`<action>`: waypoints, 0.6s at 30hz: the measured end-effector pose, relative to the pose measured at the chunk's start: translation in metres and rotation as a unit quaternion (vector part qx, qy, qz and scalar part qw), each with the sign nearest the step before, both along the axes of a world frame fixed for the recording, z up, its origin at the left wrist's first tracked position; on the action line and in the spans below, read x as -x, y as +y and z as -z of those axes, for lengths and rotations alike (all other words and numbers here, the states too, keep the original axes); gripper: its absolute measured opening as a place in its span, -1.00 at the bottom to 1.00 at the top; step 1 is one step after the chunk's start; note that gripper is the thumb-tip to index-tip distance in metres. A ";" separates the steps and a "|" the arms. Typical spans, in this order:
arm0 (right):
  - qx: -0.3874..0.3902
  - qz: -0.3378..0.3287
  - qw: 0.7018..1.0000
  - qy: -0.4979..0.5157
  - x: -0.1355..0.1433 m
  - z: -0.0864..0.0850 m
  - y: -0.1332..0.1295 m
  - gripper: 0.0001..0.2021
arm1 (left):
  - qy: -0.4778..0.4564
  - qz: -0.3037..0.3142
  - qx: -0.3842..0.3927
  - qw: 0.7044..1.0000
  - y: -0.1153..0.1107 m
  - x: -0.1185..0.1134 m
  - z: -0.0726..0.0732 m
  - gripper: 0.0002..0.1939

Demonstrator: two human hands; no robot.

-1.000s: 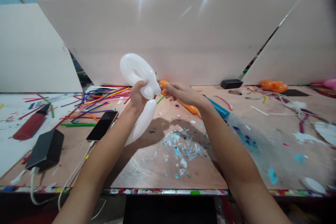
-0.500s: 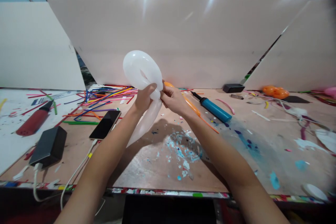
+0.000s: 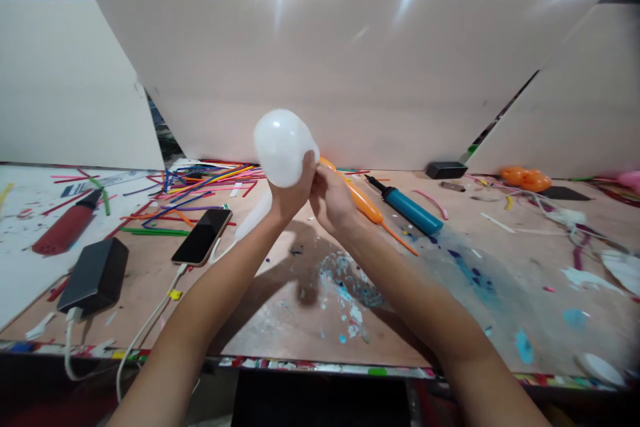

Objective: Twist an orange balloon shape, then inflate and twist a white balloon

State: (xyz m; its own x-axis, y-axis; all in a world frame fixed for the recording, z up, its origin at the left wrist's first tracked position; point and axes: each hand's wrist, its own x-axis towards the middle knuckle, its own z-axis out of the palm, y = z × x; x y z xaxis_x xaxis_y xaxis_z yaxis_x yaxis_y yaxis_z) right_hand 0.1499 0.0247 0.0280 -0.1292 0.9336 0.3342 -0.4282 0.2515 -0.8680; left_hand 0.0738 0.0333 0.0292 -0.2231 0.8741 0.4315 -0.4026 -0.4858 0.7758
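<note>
A white modelling balloon (image 3: 283,147) is held up over the middle of the table, its rounded upper part facing me. Its thinner tail slants down to the left behind my left forearm. My left hand (image 3: 293,190) is wrapped round the balloon just below the rounded part, thumb upward. Touching it on the right, my right hand (image 3: 331,199) has its fingers closed at the same spot; the pinched bit is hidden behind the hands. An orange long balloon (image 3: 367,205) lies on the table just beyond my right hand.
A blue hand pump (image 3: 411,210) lies to the right, a red pump (image 3: 67,227) far left. A phone (image 3: 203,237), a cable and a dark power block (image 3: 95,277) sit at left. Uninflated balloons (image 3: 200,187) are strewn behind; a white board (image 3: 345,73) stands at the back.
The white balloon's loop has turned, so its hole no longer shows and it looks like a round bulb. Both hands have rotated and shifted slightly right, pressed closer together.
</note>
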 end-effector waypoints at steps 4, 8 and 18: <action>-0.167 0.154 0.971 -0.072 -0.002 0.006 -0.007 -0.76 | -0.094 -0.017 -0.075 0.993 -0.002 -0.007 -0.015 -0.59; -0.334 0.273 0.878 -0.206 -0.010 0.011 -0.006 -0.77 | -0.119 0.105 -0.031 0.987 -0.002 0.004 -0.025 -0.61; -0.441 0.263 0.782 -0.352 -0.039 0.015 0.016 -0.84 | -0.059 0.181 -0.045 0.981 0.003 0.023 -0.025 -0.64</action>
